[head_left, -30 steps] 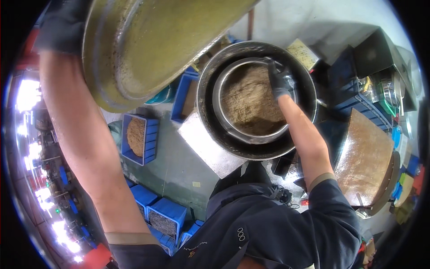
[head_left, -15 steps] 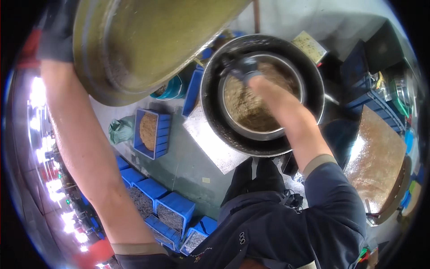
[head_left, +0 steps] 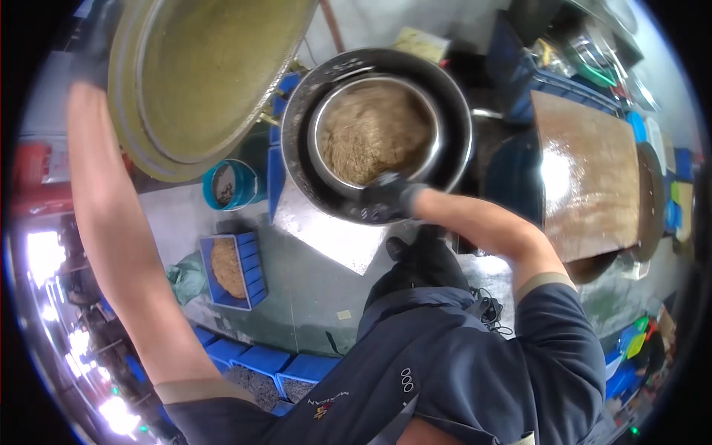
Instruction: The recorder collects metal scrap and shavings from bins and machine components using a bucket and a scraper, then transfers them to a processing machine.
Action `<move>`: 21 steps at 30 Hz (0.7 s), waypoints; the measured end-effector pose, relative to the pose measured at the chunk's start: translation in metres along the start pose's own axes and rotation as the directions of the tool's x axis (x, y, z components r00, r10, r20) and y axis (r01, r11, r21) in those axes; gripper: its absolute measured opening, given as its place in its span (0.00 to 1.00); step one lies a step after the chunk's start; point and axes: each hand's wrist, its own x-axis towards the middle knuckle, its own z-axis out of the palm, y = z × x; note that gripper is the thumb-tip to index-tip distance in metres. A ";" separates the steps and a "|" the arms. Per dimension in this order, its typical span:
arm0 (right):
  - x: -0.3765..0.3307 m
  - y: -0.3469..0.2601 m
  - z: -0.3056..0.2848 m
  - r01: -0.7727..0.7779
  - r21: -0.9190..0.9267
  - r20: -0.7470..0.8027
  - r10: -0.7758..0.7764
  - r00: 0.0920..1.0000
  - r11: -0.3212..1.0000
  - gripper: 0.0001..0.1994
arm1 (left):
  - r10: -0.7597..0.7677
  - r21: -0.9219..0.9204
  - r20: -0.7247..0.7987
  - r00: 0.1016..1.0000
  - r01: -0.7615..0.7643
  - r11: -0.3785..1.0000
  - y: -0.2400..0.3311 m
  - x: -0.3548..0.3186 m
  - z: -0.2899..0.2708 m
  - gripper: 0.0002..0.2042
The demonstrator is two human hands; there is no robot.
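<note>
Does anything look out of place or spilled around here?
No spill stands out. A small pale square, perhaps stray paper, sits alone on the greenish floor. A crumpled green bag slumps beside a blue crate, looking dropped rather than stored.

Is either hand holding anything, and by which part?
Left hand appears to hold the yellowish lid by its left edge. Right hand is at the near rim of the metal bowl; grip cannot be told.

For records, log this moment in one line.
left hand: by round yellowish lid; right hand: at round silver metal bowl; inside bowl: brown granular material
</note>
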 end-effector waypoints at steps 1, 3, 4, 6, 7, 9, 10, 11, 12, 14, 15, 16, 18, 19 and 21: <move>-0.034 0.019 0.017 -0.143 0.256 -0.158 0.187 0.970 0.956 0.12 | 0.045 0.022 -0.003 0.999 -0.044 0.999 -0.003 0.007 0.006 0.18; -0.070 -0.044 -0.085 -0.332 0.394 -0.228 0.442 0.868 0.857 0.17 | 0.064 0.129 -0.050 0.997 -0.057 0.990 -0.013 -0.012 -0.012 0.17; -0.127 -0.017 -0.065 -0.451 -0.061 -0.272 0.420 0.866 0.890 0.20 | 0.115 0.139 -0.050 0.992 -0.107 0.984 -0.010 0.002 0.000 0.16; -0.160 -0.058 -0.119 -0.641 0.624 -0.119 0.865 0.487 0.446 0.19 | 0.156 0.229 -0.071 0.985 -0.136 0.964 -0.016 -0.003 -0.003 0.15; -0.180 -0.075 -0.135 -0.609 0.672 -0.203 0.896 0.395 0.421 0.18 | 0.185 0.273 -0.083 0.979 -0.156 0.949 -0.016 -0.002 -0.002 0.14; -0.275 -0.036 -0.072 -0.725 -0.479 -0.639 0.370 0.674 0.495 0.16 | 0.260 0.349 -0.099 0.960 -0.211 0.913 -0.012 0.009 0.011 0.13; -0.262 -0.048 -0.088 -0.766 0.029 -0.669 0.582 0.463 0.642 0.16 | 0.268 0.416 -0.108 0.957 -0.202 0.887 -0.017 0.001 0.005 0.13; -0.257 -0.069 -0.109 -0.627 0.528 -0.537 0.797 0.276 0.573 0.16 | 0.287 0.466 -0.113 0.951 -0.204 0.861 -0.013 -0.003 0.005 0.12; -0.284 -0.056 -0.086 -0.336 0.842 -0.407 0.906 0.118 0.422 0.20 | 0.282 0.469 -0.118 0.952 -0.197 0.861 -0.010 -0.007 0.006 0.12; -0.275 -0.083 -0.102 -0.276 0.866 -0.399 0.908 0.124 0.418 0.21 | -0.061 0.156 -0.281 0.958 0.108 0.982 0.011 -0.017 0.034 0.11; -0.279 -0.097 -0.110 -0.221 0.884 -0.398 0.911 0.106 0.412 0.23 | 0.161 0.583 -0.211 0.964 -0.009 0.813 0.035 -0.032 0.061 0.11; -0.289 -0.092 -0.102 -0.304 0.835 -0.449 0.887 0.107 0.459 0.23 | 0.112 0.513 -0.220 0.969 0.017 0.858 0.041 -0.037 0.059 0.11; -0.284 -0.088 -0.105 -0.122 0.918 -0.372 0.926 0.068 0.378 0.23 | -0.235 -0.044 -0.256 0.938 0.232 0.972 0.037 -0.033 0.051 0.10; -0.283 -0.085 -0.106 -0.028 0.936 -0.350 0.936 0.033 0.351 0.23 | 0.006 0.185 -0.236 0.972 0.039 0.982 0.045 -0.043 0.064 0.09; -0.274 -0.080 -0.125 -0.138 0.920 -0.361 0.930 0.070 0.368 0.25 | -0.176 -0.245 -0.273 0.946 0.108 0.963 0.049 -0.046 0.075 0.09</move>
